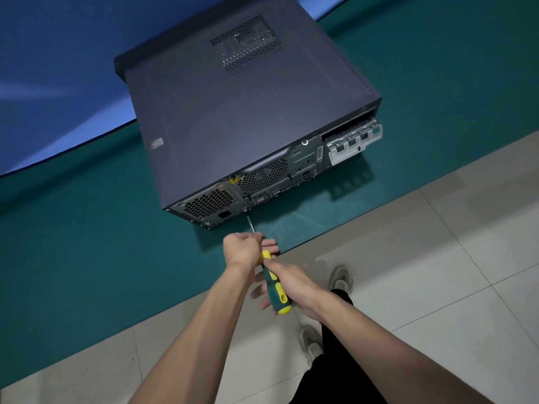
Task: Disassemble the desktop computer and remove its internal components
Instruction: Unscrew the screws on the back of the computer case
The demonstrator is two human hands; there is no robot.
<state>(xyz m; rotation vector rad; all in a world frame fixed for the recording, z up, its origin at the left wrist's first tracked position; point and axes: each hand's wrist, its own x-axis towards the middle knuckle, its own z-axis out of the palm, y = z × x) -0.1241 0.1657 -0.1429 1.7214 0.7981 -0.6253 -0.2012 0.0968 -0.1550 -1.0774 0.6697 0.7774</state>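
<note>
Lying flat at twelve o'clock on the green tabletop [87,243], the desktop computer [233,118] looks heavy, rigid; both hands' fingers clasp the screwdriver [272,279], tip at its rear panel.

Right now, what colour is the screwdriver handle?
Green and yellow screwdriver handle, head view.

No text reads clearly: only a yellow warning sign [233,179] on the computer's [233,112] rear and a blurred sticker [156,143] on its lid.
</note>
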